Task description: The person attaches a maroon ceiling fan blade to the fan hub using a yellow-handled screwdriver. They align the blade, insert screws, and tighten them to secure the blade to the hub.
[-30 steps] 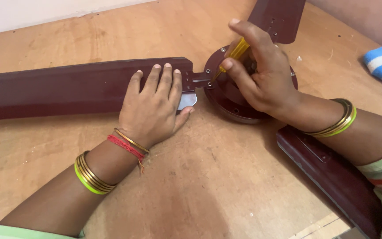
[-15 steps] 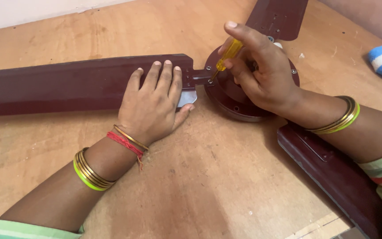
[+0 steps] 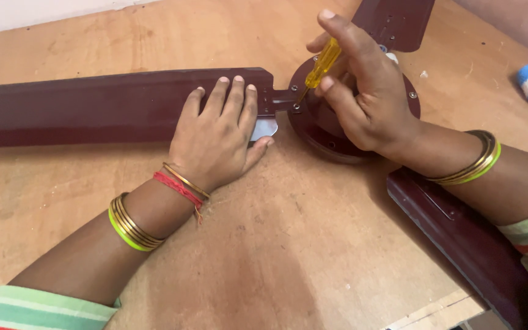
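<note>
I see my right hand (image 3: 371, 104) has tipped the pinched yellow screwdriver (image 3: 320, 66) steeper onto the hub (image 3: 337, 137) screw, left hand (image 3: 218, 137) still spread flat on the left blade (image 3: 93, 104).

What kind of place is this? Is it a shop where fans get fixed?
Probably a workshop or repair bench, though a home is possible. A dark red ceiling fan lies taken down on a bare wooden board, and the right hand works a yellow-handled screwdriver at its hub.

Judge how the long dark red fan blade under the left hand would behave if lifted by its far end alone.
The fan blade looks thin, flat and long, so it would probably flex slightly. Its glossy surface may feel slippery. Its bracket meets the round hub, where the right hand holds a yellow screwdriver, so it likely wouldn't lift free.
</note>
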